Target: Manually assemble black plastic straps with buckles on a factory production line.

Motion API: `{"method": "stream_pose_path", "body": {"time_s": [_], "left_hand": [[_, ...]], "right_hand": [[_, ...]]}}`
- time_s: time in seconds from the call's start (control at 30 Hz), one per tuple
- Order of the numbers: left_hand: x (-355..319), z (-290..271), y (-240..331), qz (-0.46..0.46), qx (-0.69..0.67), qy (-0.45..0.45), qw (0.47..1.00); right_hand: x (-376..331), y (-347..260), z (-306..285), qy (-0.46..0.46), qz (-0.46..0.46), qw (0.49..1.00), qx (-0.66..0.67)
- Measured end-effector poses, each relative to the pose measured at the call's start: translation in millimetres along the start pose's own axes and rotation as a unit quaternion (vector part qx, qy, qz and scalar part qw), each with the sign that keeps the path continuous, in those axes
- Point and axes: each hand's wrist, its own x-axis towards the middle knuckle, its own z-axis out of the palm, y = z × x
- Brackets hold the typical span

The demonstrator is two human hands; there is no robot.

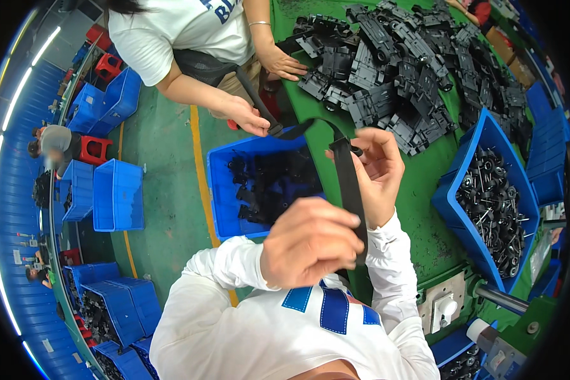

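Note:
A black webbing strap (pixel 347 180) runs down in front of me, with a dark buckle (pixel 340 143) near its upper end. My right hand (pixel 383 180) pinches the strap at this buckle, its other fingers curled above. Lower down, my left hand (pixel 313 244), blurred, has its curled fingertips on the strap's edge; its thumb is hidden. From the buckle the strap loops left to another black buckle (pixel 275 129), beside a co-worker's hand (pixel 250 117). That strap joins a dark mesh bag (pixel 202 66) against the co-worker's body.
Black plastic vehicle chassis (pixel 373 69) are heaped on the green table (pixel 418 190). A blue bin (pixel 446 196) at right holds small wheels with metal axles. Another blue bin (pixel 218 190) with black parts stands below my hands. A green metal machine (pixel 449 304) sits near right.

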Motion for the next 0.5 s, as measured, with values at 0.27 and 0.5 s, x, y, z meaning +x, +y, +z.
{"method": "stream_pose_path", "body": {"time_s": [0.27,0.5], "left_hand": [[-10.6,2.2,19.6,-0.025,-0.405,-0.085,0.91],[-14.2,-25.8,13.8,-0.084,-0.542,-0.047,0.835]], "right_hand": [[-4.6,10.7,10.3,-0.12,-0.027,0.988,-0.096],[-7.7,13.7,13.7,-0.188,-0.026,0.978,-0.083]]}}
